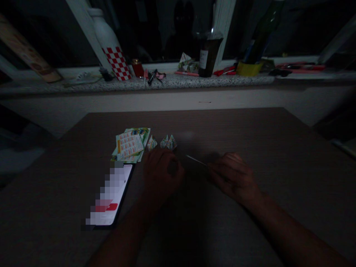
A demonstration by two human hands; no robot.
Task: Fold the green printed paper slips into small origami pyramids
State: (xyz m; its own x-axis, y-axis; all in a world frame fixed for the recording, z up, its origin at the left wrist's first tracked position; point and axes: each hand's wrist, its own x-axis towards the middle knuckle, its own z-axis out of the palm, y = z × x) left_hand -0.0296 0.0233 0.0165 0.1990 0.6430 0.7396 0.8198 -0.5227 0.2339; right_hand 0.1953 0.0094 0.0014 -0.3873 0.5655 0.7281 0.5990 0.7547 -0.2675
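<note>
In dim light, my right hand [232, 176] pinches a thin pale strip [196, 160], perhaps a sheet of paper seen edge-on, which points left toward my other hand. My left hand [162, 172] is closed, thumb and forefinger curled into a ring; whatever its fingers hold, if anything, is too dark to make out. Just beyond its knuckles stand small folded paper pieces: a single one [152, 142] and a pair [168, 142] side by side. To their left lies a loose stack of printed paper sheets [129, 145], green and white with rows of print.
A lit phone [118, 194] lies left of my left forearm, its screen partly blurred out. Along the granite windowsill [172, 83] stand a red-and-white checkered bottle [112, 48], a small red jar [137, 68], a dark plastic cup [208, 55] and a green bottle [260, 33] in a yellow holder.
</note>
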